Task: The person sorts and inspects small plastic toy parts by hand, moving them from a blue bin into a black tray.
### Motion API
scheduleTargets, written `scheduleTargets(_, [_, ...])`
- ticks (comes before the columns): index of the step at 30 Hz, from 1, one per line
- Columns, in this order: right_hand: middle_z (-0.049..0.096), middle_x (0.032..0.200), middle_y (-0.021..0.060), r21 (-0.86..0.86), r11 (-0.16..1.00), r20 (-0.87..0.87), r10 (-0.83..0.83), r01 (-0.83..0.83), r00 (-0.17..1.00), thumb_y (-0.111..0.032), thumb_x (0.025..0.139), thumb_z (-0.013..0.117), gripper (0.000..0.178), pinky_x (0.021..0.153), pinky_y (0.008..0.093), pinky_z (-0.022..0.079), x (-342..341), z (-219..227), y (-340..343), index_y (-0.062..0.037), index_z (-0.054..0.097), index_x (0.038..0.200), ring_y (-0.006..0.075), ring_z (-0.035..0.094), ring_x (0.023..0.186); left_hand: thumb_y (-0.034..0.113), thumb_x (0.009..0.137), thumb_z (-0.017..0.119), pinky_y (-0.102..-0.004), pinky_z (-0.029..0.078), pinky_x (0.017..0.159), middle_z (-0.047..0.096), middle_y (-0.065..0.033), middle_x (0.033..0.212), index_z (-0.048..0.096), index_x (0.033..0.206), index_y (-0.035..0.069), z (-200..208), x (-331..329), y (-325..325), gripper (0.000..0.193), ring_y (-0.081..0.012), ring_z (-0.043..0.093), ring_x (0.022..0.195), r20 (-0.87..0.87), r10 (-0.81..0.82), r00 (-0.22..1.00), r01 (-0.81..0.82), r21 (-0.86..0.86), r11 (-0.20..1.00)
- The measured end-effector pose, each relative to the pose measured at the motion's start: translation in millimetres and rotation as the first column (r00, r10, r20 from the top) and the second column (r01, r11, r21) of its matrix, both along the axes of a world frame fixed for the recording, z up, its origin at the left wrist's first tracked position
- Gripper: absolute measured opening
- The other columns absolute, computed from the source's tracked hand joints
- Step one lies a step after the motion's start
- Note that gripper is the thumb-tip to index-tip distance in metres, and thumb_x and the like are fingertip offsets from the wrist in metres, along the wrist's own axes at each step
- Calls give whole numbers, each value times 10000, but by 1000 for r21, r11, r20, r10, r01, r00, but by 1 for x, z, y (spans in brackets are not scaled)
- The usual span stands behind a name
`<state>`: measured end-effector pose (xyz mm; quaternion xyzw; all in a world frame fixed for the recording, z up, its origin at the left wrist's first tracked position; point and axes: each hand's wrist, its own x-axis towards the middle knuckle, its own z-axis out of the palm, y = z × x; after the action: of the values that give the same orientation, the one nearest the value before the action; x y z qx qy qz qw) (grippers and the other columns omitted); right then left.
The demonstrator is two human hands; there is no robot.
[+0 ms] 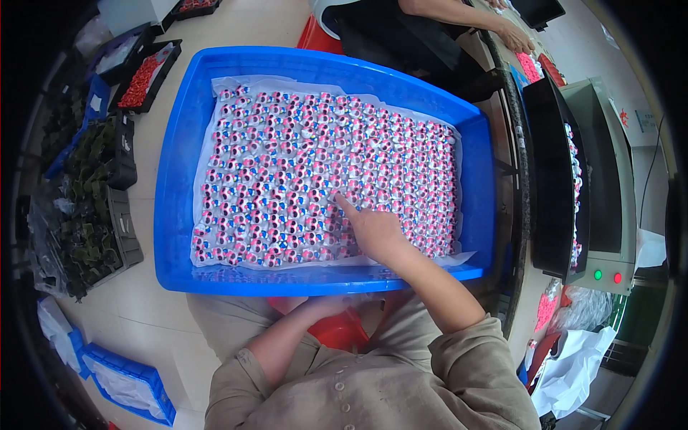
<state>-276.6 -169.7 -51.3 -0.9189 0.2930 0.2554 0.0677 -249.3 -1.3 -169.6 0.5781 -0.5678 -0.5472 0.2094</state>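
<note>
A large blue plastic tub [326,285] rests across my lap, lined with white sheet. Rows of small pink, white and blue doll-head-like figurines [287,168] stand close together on the sheet. My right hand [378,231] reaches over the near right part of the tub. Its index finger is stretched out with the tip at one of the figurines, the other fingers are curled under, and nothing shows in its grip. My left hand [331,305] is low under the tub's near edge, with its fingers hidden by the rim.
Black crates with dark green pieces [89,215] stand on the floor at left, near a black tray of red pieces [141,82]. A blue crate [129,380] is at lower left. On the right are a workbench, a long black tray [552,172] and a machine [605,276]. Another person's arm [466,16] works beyond.
</note>
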Motion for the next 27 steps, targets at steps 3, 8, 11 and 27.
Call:
scheduleTargets(3, [609,750,128,-20,1000,-19,4,-4,1000,-75,753,521,732,547,383,501,3,2,1,-176,175,1390,270,628,663,176,778,560,-390,410,871,539,-213,1062,508,1095,11,30,11,-8,361,-336,520,1007,-101,44,994,-41,37,998])
scheduleTargets(8, [606,774,129,-23,998,98,57,-55,994,-99,759,530,684,540,388,497,22,0,7,-163,228,1369,268,624,664,165,769,556,-397,423,847,556,-213,1019,535,1047,7,16,4,-3,321,-339,539,964,-88,83,993,-91,-94,991])
scheduleTargets(11, [607,777,135,-20,995,170,97,-95,981,-95,764,518,669,540,390,498,17,-19,6,-161,235,1366,274,623,664,159,764,562,-397,429,835,561,-212,1002,541,1031,5,5,-2,-2,309,-336,546,947,-54,77,996,-83,-110,990])
scheduleTargets(27, [598,779,127,-58,984,56,174,-171,983,-72,762,516,718,474,376,498,58,-3,17,-175,179,1387,269,626,618,106,728,564,-413,430,829,547,-198,1076,541,1107,57,1,-2,-1,383,-355,534,966,-53,96,994,-104,-180,978])
